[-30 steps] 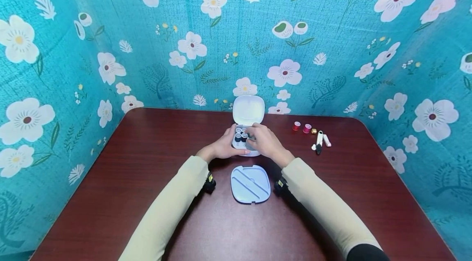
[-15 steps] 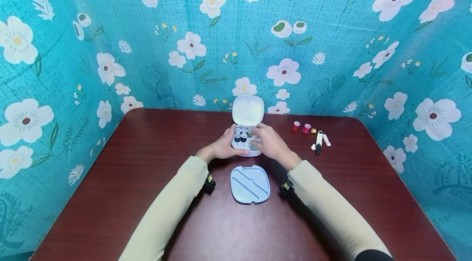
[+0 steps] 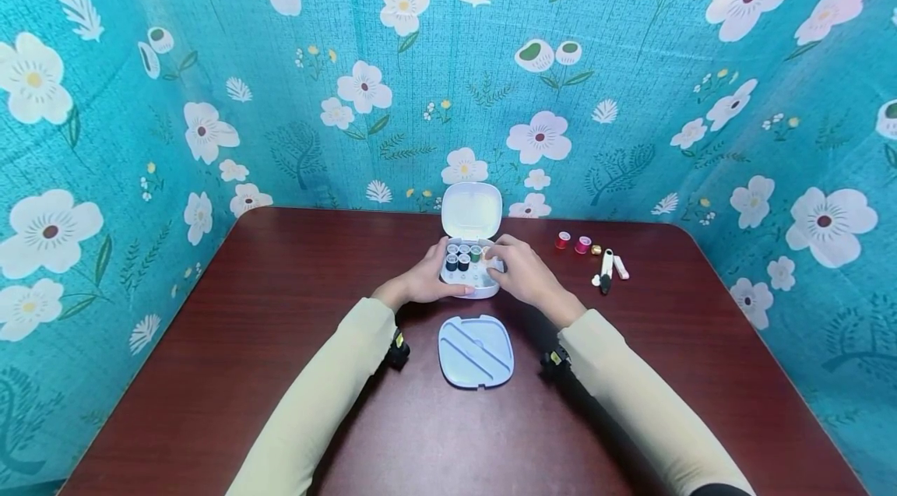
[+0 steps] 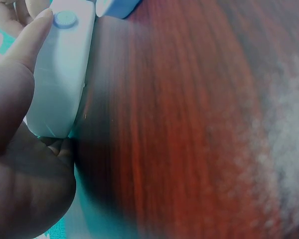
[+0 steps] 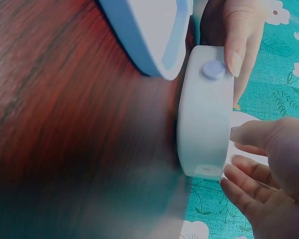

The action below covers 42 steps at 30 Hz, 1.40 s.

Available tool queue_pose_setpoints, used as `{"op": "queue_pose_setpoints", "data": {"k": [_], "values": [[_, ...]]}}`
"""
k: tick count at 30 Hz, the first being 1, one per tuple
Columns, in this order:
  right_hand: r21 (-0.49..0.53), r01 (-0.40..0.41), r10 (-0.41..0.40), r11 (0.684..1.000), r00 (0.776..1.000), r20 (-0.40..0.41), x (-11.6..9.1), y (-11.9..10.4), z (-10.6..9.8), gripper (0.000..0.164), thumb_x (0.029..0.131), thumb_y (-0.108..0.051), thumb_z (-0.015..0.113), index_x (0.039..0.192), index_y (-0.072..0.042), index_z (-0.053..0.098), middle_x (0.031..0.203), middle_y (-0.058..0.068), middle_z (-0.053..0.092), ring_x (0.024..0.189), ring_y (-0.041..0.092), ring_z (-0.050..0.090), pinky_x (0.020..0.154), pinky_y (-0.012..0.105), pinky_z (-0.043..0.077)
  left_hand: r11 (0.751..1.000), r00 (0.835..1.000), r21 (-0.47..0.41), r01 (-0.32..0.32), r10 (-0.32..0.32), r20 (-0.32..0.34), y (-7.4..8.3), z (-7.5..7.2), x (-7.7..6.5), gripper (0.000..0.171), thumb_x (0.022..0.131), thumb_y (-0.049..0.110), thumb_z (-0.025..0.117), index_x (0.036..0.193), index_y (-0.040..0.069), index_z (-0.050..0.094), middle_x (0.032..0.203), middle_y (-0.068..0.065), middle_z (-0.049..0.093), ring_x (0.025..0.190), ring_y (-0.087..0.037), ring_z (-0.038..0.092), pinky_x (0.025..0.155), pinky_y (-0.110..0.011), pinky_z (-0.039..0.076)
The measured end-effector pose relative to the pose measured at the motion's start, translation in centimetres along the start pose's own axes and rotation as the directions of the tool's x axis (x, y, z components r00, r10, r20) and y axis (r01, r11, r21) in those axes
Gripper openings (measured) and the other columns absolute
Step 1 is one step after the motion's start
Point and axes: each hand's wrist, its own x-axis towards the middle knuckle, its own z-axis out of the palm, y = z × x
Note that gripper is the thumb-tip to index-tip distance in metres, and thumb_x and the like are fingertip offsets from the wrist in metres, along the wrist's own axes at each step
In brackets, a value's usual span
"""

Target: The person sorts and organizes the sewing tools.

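Wall cloth (image 3: 420,114): blue with pale flowers, behind the dark red-brown table (image 3: 280,286).
White box (image 3: 483,293): on the table in front of you, its lid (image 3: 472,209) standing up at the back.
Inside the box: two black spools (image 3: 463,263) in front, a green spool (image 3: 476,253) behind them, more beside it.
Your left hand (image 3: 422,278): holding the box's left side, thumb along the front, near the round button (image 5: 214,70).
Your right hand (image 3: 518,266): at the box's right side, fingertips reaching in; you can't tell if they pinch a spool.
Blue tray (image 3: 476,379): flat on the table, between your arms.
Off to your right: a red spool (image 3: 563,240), a pink spool (image 3: 583,245) and small bits near them.
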Motion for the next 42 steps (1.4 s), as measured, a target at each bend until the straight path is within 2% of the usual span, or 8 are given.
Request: {"op": "queue_pose_setpoints", "data": {"k": [11,20,29,42], "values": [[0.049,0.020,-0.021,0.999,1.000,0.006,-0.5,0.9,-0.6,0.024,0.090,-0.010,0.078,0.111,0.000,0.075,0.111,0.012,0.065,0.101,0.035,0.065,0.091,0.044,0.054,1.000,1.000,-0.002,0.017,-0.017,0.000,0.1,-0.1,-0.1,0.122,0.086,0.049,0.081,0.164,0.010,-0.004,0.163,-0.018,0.018,0.146,-0.029,0.030,0.119,-0.045,0.028],[0.042,-0.018,0.018,0.999,1.000,0.014,-1.2,1.4,-0.8,0.029,0.089,-0.010,0.079,0.116,0.000,0.075,0.113,0.012,0.064,0.099,0.027,0.064,0.092,0.044,0.055,1.000,1.000,-0.001,0.019,-0.019,0.004,0.0,-0.1,-0.1,0.121,0.085,0.048,0.082,0.164,0.010,-0.003,0.162,-0.018,0.019,0.144,-0.028,0.030,0.119,-0.045,0.028],[0.060,-0.005,0.004,0.998,1.000,0.021,-1.5,2.1,-1.2,0.028,0.089,-0.010,0.079,0.115,0.000,0.075,0.111,0.012,0.064,0.100,0.029,0.066,0.093,0.045,0.055,0.999,0.999,-0.005,0.031,-0.031,0.014,0.2,-0.1,-0.2,0.123,0.085,0.050,0.081,0.164,0.010,-0.006,0.165,-0.017,0.014,0.149,-0.028,0.024,0.121,-0.045,0.025],[0.037,-0.018,0.017,0.999,1.000,0.015,-2.5,3.4,-2.0,0.026,0.088,-0.011,0.080,0.112,-0.002,0.074,0.110,0.012,0.065,0.099,0.028,0.065,0.091,0.046,0.055,0.999,0.999,0.005,0.032,-0.032,0.005,0.2,0.0,-0.3,0.126,0.084,0.050,0.082,0.164,0.010,-0.007,0.166,-0.018,0.012,0.150,-0.028,0.023,0.121,-0.044,0.025]]}}
